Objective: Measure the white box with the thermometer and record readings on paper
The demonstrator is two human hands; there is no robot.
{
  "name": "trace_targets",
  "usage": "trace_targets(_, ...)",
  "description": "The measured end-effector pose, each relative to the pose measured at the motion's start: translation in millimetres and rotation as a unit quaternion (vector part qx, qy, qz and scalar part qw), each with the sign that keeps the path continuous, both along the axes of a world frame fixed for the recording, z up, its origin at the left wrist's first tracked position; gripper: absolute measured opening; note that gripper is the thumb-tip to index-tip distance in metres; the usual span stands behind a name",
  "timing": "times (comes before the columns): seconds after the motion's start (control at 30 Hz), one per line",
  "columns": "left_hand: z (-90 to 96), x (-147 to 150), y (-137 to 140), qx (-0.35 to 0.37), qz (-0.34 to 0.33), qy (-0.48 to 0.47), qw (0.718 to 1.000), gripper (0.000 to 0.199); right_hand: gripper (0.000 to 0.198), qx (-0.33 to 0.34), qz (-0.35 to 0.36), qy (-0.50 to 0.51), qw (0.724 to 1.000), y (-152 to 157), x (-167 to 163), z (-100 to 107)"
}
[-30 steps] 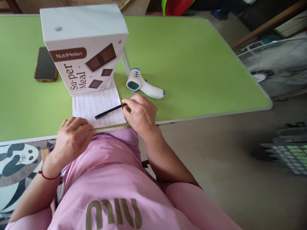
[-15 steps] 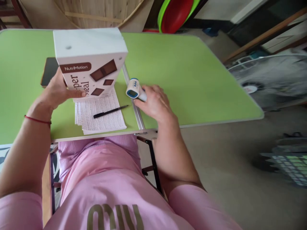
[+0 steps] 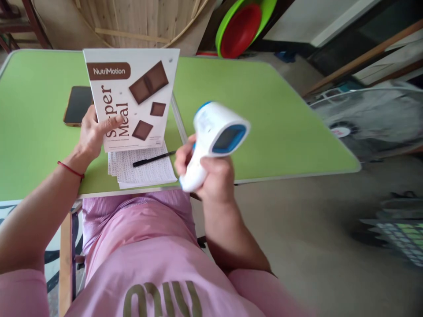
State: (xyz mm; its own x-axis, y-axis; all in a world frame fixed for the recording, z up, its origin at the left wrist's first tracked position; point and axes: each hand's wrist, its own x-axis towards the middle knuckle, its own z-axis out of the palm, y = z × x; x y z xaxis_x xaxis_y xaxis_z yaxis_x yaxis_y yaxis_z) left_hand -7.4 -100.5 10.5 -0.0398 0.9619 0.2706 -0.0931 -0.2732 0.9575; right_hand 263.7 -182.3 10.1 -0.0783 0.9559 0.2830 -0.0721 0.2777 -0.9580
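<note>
My left hand (image 3: 95,132) grips the left edge of a white box (image 3: 115,99) marked NutriMotion, its thumb across the printed front and its other fingers hidden behind. The box is tilted, its front facing me. In my right hand (image 3: 211,174) is a white and blue infrared thermometer (image 3: 214,132), gripped by its handle and raised in front of me, screen to the right. Handwritten paper sheets (image 3: 145,176) lie below the box, partly covered by it in this view. A black pen (image 3: 150,159) rests on them, its right end close to my right fingers.
A phone (image 3: 77,105) lies on the green folding table (image 3: 264,114), left of the box. Behind the table stand green and red basins (image 3: 239,33) and a round wooden board (image 3: 139,20). A fan (image 3: 373,119) is at the right, and a basket (image 3: 399,233) sits on the floor.
My right hand has lifted the thermometer off the table and raised it towards me. My left hand has tipped the box so that its front faces me more fully.
</note>
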Motion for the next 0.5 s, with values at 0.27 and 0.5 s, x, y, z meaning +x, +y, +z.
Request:
trace_targets(0.27, 3.2, 20, -19, -0.018, -0.063, -0.013, 0.998, 0.061, 0.028, -0.191, 0.093, 0.129, 0.969, -56, -60, 0)
trace_targets(0.5, -5.6, 20, -23, -0.013, -0.068, 0.044, 0.997, 0.061, 0.025, -0.211, 0.079, 0.149, 0.963, -49, -65, 5)
